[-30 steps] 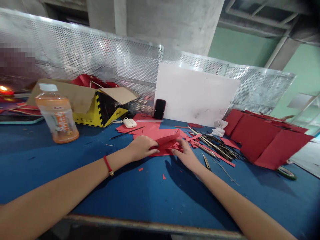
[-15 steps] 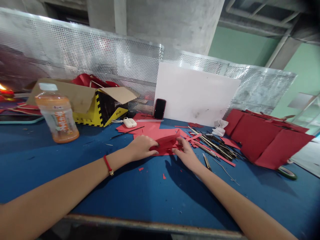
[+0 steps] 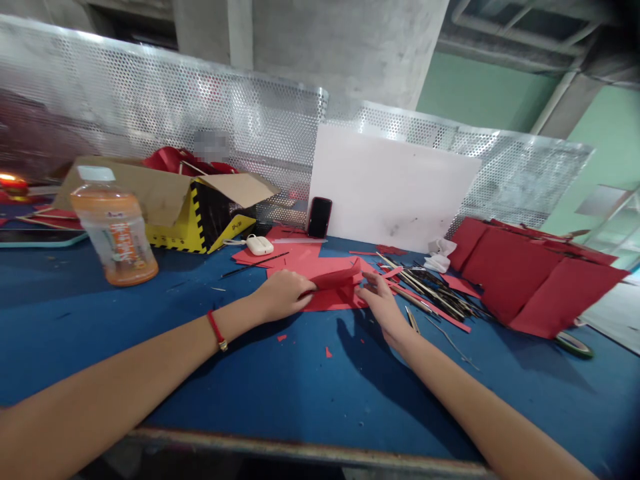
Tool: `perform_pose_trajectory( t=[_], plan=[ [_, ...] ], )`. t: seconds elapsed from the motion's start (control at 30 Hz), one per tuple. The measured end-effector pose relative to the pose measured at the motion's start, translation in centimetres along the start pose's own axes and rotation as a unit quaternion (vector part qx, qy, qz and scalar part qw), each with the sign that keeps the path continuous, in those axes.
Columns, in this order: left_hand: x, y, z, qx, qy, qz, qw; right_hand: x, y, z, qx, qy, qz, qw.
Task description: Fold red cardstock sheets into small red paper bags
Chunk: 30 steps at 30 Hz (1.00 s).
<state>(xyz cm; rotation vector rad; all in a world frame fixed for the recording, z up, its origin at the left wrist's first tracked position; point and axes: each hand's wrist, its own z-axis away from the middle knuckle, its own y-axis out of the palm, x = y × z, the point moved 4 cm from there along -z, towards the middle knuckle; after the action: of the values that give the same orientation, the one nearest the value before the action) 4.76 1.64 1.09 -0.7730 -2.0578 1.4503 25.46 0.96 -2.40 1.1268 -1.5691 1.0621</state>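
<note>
A folded piece of red paper (image 3: 337, 278) stands partly raised over more red paper lying flat on the blue tabletop. My left hand (image 3: 283, 295) pinches its left end between thumb and fingers. At the right end is my right hand (image 3: 386, 308), its fingers loosely bent and apart, close to the paper's edge; whether a fingertip touches it is hard to tell. Just right of that hand lie a craft knife (image 3: 413, 320) and a pile of thin dark and pale sticks (image 3: 440, 288) with red paper strips.
A drink bottle (image 3: 116, 230) and a yellow-black cardboard box (image 3: 173, 213) stand at left. Behind the paper are a white earbud case (image 3: 260, 245), a phone (image 3: 319, 217) and a white board (image 3: 390, 187). Red folded pieces (image 3: 525, 273) and a tape roll (image 3: 575, 345) sit at right.
My right hand has drawn back slightly to the right, away from the folded paper. My left hand keeps its hold in nearly the same place.
</note>
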Motion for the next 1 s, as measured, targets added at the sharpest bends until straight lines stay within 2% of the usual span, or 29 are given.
perform_pose_trajectory(
  t=[0.1,0.23,0.37,0.5,0.67,0.87,1.0],
  plan=[
    [0.2,0.1,0.0,-0.006,-0.003,0.007,1.0,0.3,0.1,0.5,-0.008,0.054,-0.041,0.998],
    [0.3,0.3,0.0,-0.022,-0.008,0.029,0.999,0.4,0.6,0.9,-0.007,0.084,-0.117,0.99],
    [-0.3,-0.1,0.2,-0.08,-0.003,0.125,0.989,0.6,1.1,1.1,0.014,0.115,-0.188,0.975],
    [-1.0,-0.4,0.4,-0.107,-0.017,0.256,0.961,1.2,1.9,1.8,0.105,0.13,-0.147,0.975],
    [-1.0,0.2,0.3,-0.098,-0.054,0.317,0.942,1.3,3.0,2.7,0.191,0.13,-0.088,0.969],
    [-0.8,0.9,0.1,-0.08,-0.085,0.38,0.918,0.9,3.2,2.6,0.215,0.098,-0.06,0.97],
    [-1.0,1.2,0.1,-0.068,-0.089,0.383,0.917,1.0,3.3,2.7,0.218,0.091,-0.043,0.971]
  ],
)
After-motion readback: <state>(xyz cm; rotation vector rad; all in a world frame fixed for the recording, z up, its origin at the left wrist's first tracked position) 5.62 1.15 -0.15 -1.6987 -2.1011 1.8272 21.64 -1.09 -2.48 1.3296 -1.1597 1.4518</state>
